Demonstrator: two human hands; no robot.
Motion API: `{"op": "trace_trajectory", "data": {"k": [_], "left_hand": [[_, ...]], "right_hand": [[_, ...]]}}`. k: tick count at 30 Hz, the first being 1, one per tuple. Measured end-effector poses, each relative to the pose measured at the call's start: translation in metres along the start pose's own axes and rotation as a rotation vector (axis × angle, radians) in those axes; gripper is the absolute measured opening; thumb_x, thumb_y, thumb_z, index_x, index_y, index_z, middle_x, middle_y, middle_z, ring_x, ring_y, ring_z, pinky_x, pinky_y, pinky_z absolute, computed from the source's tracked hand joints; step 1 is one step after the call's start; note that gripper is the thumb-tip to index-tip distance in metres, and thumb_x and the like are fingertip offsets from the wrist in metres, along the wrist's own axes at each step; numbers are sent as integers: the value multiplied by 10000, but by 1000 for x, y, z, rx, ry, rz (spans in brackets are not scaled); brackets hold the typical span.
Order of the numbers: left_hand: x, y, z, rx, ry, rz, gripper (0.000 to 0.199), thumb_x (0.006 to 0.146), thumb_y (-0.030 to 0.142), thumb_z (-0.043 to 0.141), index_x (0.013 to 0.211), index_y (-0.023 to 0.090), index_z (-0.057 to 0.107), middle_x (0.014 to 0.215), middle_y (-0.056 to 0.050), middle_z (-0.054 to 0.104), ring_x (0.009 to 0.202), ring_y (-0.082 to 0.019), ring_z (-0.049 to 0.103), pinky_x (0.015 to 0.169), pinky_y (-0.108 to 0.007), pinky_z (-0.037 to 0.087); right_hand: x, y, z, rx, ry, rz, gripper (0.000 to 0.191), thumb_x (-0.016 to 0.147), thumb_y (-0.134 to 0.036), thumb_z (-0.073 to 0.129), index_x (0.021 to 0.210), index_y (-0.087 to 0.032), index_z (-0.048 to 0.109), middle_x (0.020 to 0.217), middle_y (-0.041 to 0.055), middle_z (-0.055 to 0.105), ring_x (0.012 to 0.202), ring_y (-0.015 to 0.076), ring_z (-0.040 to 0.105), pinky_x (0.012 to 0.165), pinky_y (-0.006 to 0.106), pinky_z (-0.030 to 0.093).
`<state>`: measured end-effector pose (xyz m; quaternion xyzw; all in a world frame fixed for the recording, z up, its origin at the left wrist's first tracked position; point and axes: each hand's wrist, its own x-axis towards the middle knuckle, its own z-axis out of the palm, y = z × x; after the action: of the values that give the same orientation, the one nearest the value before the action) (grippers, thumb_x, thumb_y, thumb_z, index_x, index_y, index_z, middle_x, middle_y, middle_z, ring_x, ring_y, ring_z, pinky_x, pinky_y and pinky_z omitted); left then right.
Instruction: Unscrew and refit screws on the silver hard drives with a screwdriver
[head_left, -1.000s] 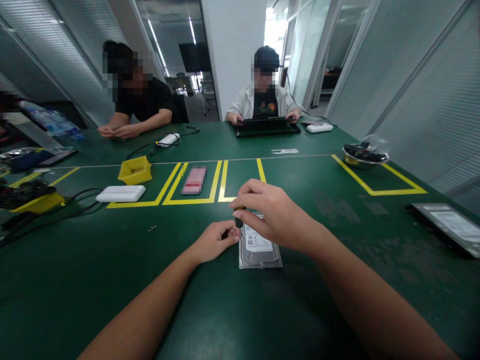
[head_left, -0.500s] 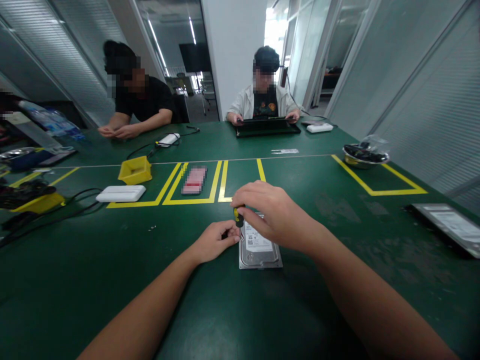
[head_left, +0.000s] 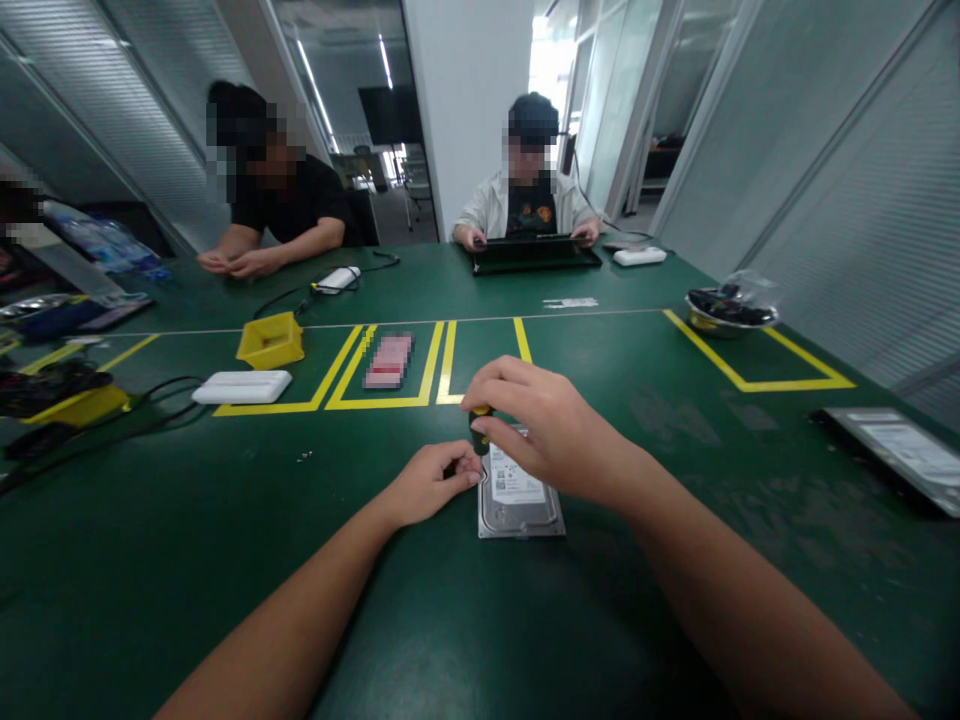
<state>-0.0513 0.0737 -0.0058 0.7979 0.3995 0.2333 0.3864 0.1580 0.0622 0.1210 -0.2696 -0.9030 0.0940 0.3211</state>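
Hard drive [head_left: 521, 515] flat on the green worktop [head_left: 420, 620], label up, just below frame centre, partly under your right hand. Your left hand [head_left: 435, 485] is at its left edge, fingers curled; can't tell if that grip pinches the drive or only rests against it. Your right hand [head_left: 544, 420] is over the drive's upper part, grip closed on a black-and-yellow tool [head_left: 479, 440] held upright at the drive's upper-left; tip not visible. Second drive [head_left: 900, 450] at right edge of frame. White block [head_left: 241, 387] left of centre, yellow bin [head_left: 271, 340] just beyond. Metal bowl [head_left: 731, 325] with dark items, right. Top centre, a person [head_left: 531, 205] holds a dark panel [head_left: 536, 258]; another person [head_left: 292, 200] leans on the worktop, upper left.
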Motion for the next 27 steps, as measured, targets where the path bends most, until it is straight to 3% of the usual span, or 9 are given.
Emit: {"op": "trace_trajectory", "data": {"k": [4, 13, 20, 27], "left_hand": [[0, 0, 1, -13, -5, -12, 141, 884, 279, 584, 824, 153, 594, 718, 31, 541, 681, -125, 475, 632, -233, 345], [0, -2, 0, 23, 7, -8, 167, 881, 295, 592, 796, 152, 579, 714, 33, 537, 670, -123, 467, 625, -234, 338], [0, -1, 0, 0, -6, -6, 150, 885, 281, 580, 808, 152, 580, 723, 29, 527, 683, -125, 472, 637, -236, 349], [0, 1, 0, -3, -14, -2, 178, 894, 311, 562, 810, 154, 568, 713, 30, 510, 673, -124, 452, 628, -235, 338]], "right_hand": [[-1, -1, 1, 2, 28, 3, 216, 897, -81, 478, 1017, -130, 651, 1150, 138, 579, 1056, 202, 563, 917, 371, 476], [0, -2, -3, 7, -65, 5, 180, 900, -123, 513, 1004, -138, 660, 1018, 95, 616, 948, 186, 563, 834, 328, 464], [1, -2, -2, -18, -46, -27, 99, 905, -138, 563, 901, -134, 661, 923, 67, 642, 881, 168, 560, 790, 296, 442], [1, -2, -1, -8, -42, -9, 103, 899, -131, 540, 950, -144, 628, 957, 75, 663, 936, 182, 582, 839, 315, 446]]}}
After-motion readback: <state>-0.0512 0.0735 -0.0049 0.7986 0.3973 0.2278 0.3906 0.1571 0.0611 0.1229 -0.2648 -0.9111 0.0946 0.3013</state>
